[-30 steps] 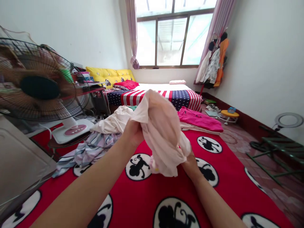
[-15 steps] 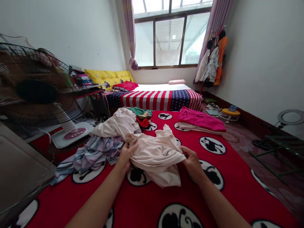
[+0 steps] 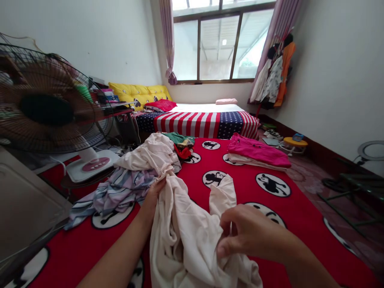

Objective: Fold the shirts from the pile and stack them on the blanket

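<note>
A crumpled cream garment (image 3: 192, 232) stretches from the laundry pile toward me, draping down past the bottom edge of the view. My left hand (image 3: 155, 194) is closed around its gathered upper edge, with part of the fingers hidden by the fabric. Over the garment's right side hovers my right hand (image 3: 244, 234), its thumb and forefinger curved and apart; whether it touches the cloth I cannot tell. One narrow end of the garment lies bent upward on the red blanket (image 3: 300, 240), just beyond my right hand. What kind of garment it is does not show clearly.
To the left lies a heap with an off-white cloth (image 3: 147, 152), a striped lilac cloth (image 3: 117, 196) and a green cloth (image 3: 177, 138). A folded pink garment (image 3: 258, 151) rests on the right. A fan (image 3: 48, 108) stands at left; a bed (image 3: 192, 124) is behind.
The cream garment was bunched between both hands and now hangs lengthwise toward me. My right hand has let go of its edge and come nearer; my left hand still holds on.
</note>
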`<state>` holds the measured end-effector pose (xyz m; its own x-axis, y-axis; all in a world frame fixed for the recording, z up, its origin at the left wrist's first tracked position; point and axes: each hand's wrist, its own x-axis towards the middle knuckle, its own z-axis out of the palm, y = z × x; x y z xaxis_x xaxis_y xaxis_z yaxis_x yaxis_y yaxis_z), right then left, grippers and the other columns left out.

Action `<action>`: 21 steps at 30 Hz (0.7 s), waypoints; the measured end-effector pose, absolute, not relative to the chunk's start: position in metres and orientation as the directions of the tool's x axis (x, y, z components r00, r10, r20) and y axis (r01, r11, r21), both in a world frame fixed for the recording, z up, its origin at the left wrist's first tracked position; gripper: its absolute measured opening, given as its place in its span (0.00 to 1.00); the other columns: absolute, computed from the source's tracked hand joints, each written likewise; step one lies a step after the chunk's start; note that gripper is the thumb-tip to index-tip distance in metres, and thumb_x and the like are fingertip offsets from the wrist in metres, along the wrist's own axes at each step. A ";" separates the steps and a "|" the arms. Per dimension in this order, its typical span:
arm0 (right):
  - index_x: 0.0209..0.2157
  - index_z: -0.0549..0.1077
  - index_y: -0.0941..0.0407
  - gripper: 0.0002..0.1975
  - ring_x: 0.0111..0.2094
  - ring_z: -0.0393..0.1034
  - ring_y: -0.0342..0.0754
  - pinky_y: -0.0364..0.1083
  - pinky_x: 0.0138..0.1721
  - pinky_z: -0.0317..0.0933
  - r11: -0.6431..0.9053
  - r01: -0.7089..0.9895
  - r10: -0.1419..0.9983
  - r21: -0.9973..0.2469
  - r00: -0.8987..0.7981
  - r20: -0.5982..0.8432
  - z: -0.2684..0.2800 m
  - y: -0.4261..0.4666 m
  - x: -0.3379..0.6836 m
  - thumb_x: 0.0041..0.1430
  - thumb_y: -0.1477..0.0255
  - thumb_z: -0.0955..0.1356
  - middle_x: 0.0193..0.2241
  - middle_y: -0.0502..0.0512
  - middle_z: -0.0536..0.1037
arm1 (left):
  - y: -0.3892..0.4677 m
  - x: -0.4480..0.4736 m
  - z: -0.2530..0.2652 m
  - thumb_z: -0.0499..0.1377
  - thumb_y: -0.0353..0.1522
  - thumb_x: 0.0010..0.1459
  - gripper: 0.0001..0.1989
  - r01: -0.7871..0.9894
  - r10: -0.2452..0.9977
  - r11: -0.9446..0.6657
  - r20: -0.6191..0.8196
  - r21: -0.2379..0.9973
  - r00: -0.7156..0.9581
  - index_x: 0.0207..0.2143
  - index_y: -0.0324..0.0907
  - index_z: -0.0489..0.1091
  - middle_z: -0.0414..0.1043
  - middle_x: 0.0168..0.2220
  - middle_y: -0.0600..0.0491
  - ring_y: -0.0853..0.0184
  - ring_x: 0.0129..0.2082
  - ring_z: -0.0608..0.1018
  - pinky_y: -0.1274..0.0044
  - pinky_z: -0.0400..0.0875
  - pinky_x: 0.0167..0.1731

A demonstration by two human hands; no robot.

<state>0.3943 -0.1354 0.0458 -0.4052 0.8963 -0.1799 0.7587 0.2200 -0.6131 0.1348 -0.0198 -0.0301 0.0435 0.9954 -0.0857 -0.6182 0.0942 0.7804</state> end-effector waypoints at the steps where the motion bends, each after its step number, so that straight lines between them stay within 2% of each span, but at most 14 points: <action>1: 0.26 0.77 0.56 0.24 0.25 0.67 0.44 0.41 0.24 0.51 0.234 0.780 0.890 -0.580 -0.412 -0.196 0.040 -0.135 0.388 0.40 0.49 0.75 0.22 0.49 0.75 | -0.022 0.135 -0.029 0.67 0.31 0.47 0.23 -0.643 0.993 0.118 -0.097 0.757 0.069 0.47 0.41 0.73 0.79 0.36 0.52 0.61 0.35 0.81 0.74 0.78 0.37; 3: 0.25 0.77 0.56 0.19 0.25 0.66 0.43 0.41 0.24 0.49 0.286 0.785 0.878 -0.549 -0.444 -0.178 0.034 -0.135 0.375 0.39 0.54 0.77 0.23 0.48 0.76 | -0.025 0.134 -0.028 0.65 0.35 0.51 0.24 -0.680 0.986 0.164 -0.099 0.714 0.133 0.51 0.41 0.71 0.79 0.37 0.51 0.62 0.35 0.81 0.74 0.77 0.38; 6: 0.23 0.75 0.56 0.04 0.25 0.66 0.42 0.41 0.26 0.49 0.329 0.772 0.902 -0.544 -0.428 -0.062 0.033 -0.135 0.367 0.48 0.70 0.72 0.22 0.47 0.75 | -0.028 0.132 -0.026 0.63 0.40 0.54 0.26 -0.712 0.976 0.185 -0.040 0.678 0.215 0.55 0.41 0.68 0.79 0.39 0.50 0.59 0.37 0.81 0.71 0.77 0.40; 7: 0.23 0.74 0.56 0.05 0.24 0.66 0.41 0.41 0.26 0.50 0.302 0.757 0.915 -0.579 -0.401 -0.048 0.035 -0.134 0.369 0.51 0.73 0.69 0.21 0.48 0.74 | -0.029 0.131 -0.025 0.63 0.40 0.55 0.27 -0.720 0.974 0.173 -0.010 0.672 0.225 0.55 0.41 0.68 0.78 0.39 0.49 0.59 0.38 0.81 0.71 0.77 0.41; 9: 0.28 0.74 0.56 0.07 0.22 0.65 0.40 0.40 0.24 0.51 0.208 0.685 0.932 -0.699 -0.356 -0.071 0.041 -0.133 0.376 0.57 0.70 0.66 0.23 0.48 0.74 | -0.030 0.131 -0.024 0.63 0.38 0.54 0.27 -0.727 0.975 0.147 0.027 0.671 0.223 0.56 0.41 0.67 0.78 0.39 0.50 0.59 0.39 0.80 0.71 0.77 0.41; 10: 0.33 0.74 0.56 0.08 0.22 0.65 0.40 0.40 0.22 0.51 0.169 0.638 0.930 -0.752 -0.356 -0.093 0.044 -0.134 0.379 0.58 0.67 0.66 0.26 0.48 0.75 | -0.030 0.131 -0.023 0.63 0.37 0.54 0.27 -0.726 0.976 0.141 0.030 0.673 0.218 0.56 0.42 0.67 0.78 0.39 0.50 0.59 0.39 0.80 0.72 0.77 0.41; 12: 0.48 0.71 0.53 0.22 0.25 0.67 0.41 0.39 0.24 0.54 0.183 0.591 0.906 -0.785 -0.412 -0.099 0.048 -0.139 0.381 0.52 0.60 0.71 0.37 0.50 0.77 | -0.031 0.132 -0.022 0.63 0.36 0.53 0.27 -0.713 0.977 0.149 0.010 0.685 0.214 0.56 0.43 0.67 0.78 0.39 0.50 0.59 0.39 0.81 0.72 0.77 0.40; 13: 0.52 0.69 0.52 0.31 0.28 0.68 0.43 0.40 0.26 0.56 0.232 0.607 0.887 -0.760 -0.452 -0.090 0.048 -0.143 0.378 0.46 0.60 0.74 0.41 0.51 0.77 | -0.032 0.133 -0.022 0.64 0.36 0.52 0.27 -0.701 0.976 0.157 -0.002 0.695 0.217 0.56 0.44 0.67 0.78 0.39 0.51 0.59 0.39 0.81 0.72 0.77 0.39; 14: 0.52 0.69 0.51 0.34 0.31 0.69 0.45 0.40 0.29 0.57 0.289 0.639 0.868 -0.713 -0.489 -0.087 0.046 -0.147 0.374 0.42 0.61 0.76 0.42 0.52 0.76 | -0.032 0.133 -0.023 0.64 0.36 0.52 0.27 -0.687 0.975 0.163 -0.007 0.708 0.223 0.55 0.45 0.67 0.78 0.39 0.51 0.59 0.39 0.80 0.72 0.77 0.39; 15: 0.48 0.72 0.51 0.29 0.33 0.69 0.46 0.41 0.31 0.57 0.336 0.679 0.856 -0.652 -0.510 -0.089 0.044 -0.149 0.368 0.41 0.65 0.76 0.40 0.52 0.77 | -0.033 0.134 -0.023 0.63 0.38 0.52 0.27 -0.669 0.973 0.165 -0.008 0.725 0.231 0.55 0.46 0.67 0.78 0.40 0.51 0.59 0.39 0.80 0.71 0.77 0.39; 16: 0.41 0.75 0.53 0.19 0.33 0.69 0.47 0.42 0.32 0.56 0.366 0.715 0.855 -0.596 -0.511 -0.088 0.040 -0.150 0.363 0.43 0.69 0.75 0.36 0.52 0.77 | -0.033 0.134 -0.025 0.63 0.39 0.52 0.27 -0.648 0.971 0.166 -0.008 0.743 0.239 0.55 0.47 0.67 0.78 0.40 0.51 0.59 0.39 0.80 0.71 0.77 0.39; 18: 0.27 0.75 0.55 0.01 0.29 0.67 0.45 0.42 0.30 0.54 0.364 0.736 0.883 -0.571 -0.468 -0.040 0.032 -0.147 0.356 0.49 0.75 0.69 0.26 0.51 0.75 | -0.032 0.133 -0.028 0.63 0.39 0.52 0.27 -0.607 0.969 0.156 -0.002 0.779 0.245 0.56 0.48 0.67 0.78 0.41 0.51 0.59 0.40 0.80 0.71 0.77 0.39; 20: 0.24 0.72 0.56 0.06 0.24 0.64 0.43 0.42 0.26 0.53 0.299 0.637 0.940 -0.711 -0.326 0.102 0.029 -0.136 0.362 0.53 0.74 0.66 0.21 0.50 0.72 | -0.030 0.130 -0.032 0.64 0.38 0.52 0.29 -0.568 0.970 0.122 0.023 0.814 0.242 0.57 0.47 0.66 0.77 0.44 0.50 0.60 0.39 0.80 0.73 0.76 0.39; 21: 0.25 0.72 0.56 0.06 0.23 0.64 0.43 0.42 0.25 0.54 0.268 0.521 0.962 -0.810 -0.193 0.194 0.030 -0.129 0.369 0.55 0.71 0.66 0.21 0.49 0.71 | -0.029 0.129 -0.033 0.65 0.36 0.51 0.30 -0.545 0.969 0.104 0.037 0.832 0.243 0.57 0.47 0.66 0.77 0.45 0.50 0.62 0.38 0.80 0.74 0.76 0.39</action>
